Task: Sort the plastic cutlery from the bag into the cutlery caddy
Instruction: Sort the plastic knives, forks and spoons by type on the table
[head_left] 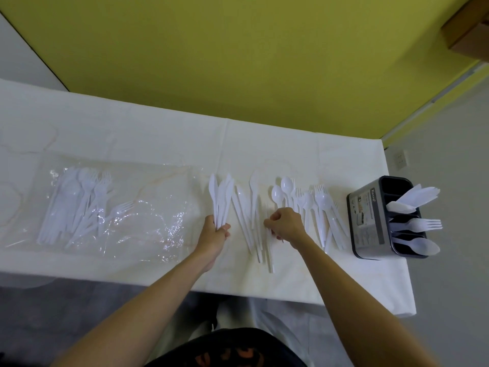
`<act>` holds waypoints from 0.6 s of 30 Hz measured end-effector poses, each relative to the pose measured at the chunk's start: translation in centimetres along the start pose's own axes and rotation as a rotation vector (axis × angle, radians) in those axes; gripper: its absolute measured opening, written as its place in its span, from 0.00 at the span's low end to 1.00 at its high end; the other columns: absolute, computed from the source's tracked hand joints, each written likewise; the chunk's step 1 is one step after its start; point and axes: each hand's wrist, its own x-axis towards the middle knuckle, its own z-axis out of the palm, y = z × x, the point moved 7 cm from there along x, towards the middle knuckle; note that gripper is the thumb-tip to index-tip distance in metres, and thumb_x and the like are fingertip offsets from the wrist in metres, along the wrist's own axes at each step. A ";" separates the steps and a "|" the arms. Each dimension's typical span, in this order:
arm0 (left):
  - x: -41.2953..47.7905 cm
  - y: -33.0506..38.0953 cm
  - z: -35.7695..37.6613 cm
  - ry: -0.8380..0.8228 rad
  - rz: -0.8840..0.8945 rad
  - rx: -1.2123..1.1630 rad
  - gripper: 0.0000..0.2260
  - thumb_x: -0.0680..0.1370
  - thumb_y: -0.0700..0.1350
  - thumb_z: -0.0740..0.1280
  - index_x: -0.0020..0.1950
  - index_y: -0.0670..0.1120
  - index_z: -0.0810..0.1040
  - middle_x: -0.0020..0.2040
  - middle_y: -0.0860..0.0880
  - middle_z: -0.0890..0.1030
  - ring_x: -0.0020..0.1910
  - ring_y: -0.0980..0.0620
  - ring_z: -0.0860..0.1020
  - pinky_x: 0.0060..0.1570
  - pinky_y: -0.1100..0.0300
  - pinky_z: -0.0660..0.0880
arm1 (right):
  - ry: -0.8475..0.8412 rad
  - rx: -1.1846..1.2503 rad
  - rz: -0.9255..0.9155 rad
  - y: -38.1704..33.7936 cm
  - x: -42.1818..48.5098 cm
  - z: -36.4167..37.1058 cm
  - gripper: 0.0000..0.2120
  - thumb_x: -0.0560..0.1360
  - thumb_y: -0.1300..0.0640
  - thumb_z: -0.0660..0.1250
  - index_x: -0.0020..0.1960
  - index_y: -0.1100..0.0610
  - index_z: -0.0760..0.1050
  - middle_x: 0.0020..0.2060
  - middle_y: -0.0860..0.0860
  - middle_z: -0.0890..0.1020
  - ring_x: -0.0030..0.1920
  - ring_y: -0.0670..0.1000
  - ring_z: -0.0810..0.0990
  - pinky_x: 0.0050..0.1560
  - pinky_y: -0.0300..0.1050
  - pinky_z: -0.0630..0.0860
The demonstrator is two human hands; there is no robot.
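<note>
Far left on my feed, the clear bag [148,207] lies flat on the white table [264,133] with cutlery inside. Just right of it the left hand [215,231] grips a fanned bunch of knives [221,197] by the handles, blades pointing away. Loose knives [244,213] lie between the hands, and the right hand [284,225], fingers curled, pinches a single knife [271,260] whose end pokes out below the fist. Further right I see a heap of spoons and forks [315,205], then the cutlery caddy [366,221] at the table's end, with knives, forks and spoons in separate slots.
</note>
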 end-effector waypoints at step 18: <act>0.4 -0.8 -0.8 0.061 -0.042 -0.056 0.05 0.81 0.39 0.59 0.57 0.43 0.68 0.48 0.49 0.77 0.40 0.55 0.76 0.46 0.64 0.75 | 0.062 -0.217 -0.031 -3.8 2.5 1.7 0.17 0.72 0.48 0.73 0.45 0.58 0.70 0.36 0.52 0.76 0.40 0.54 0.80 0.35 0.42 0.71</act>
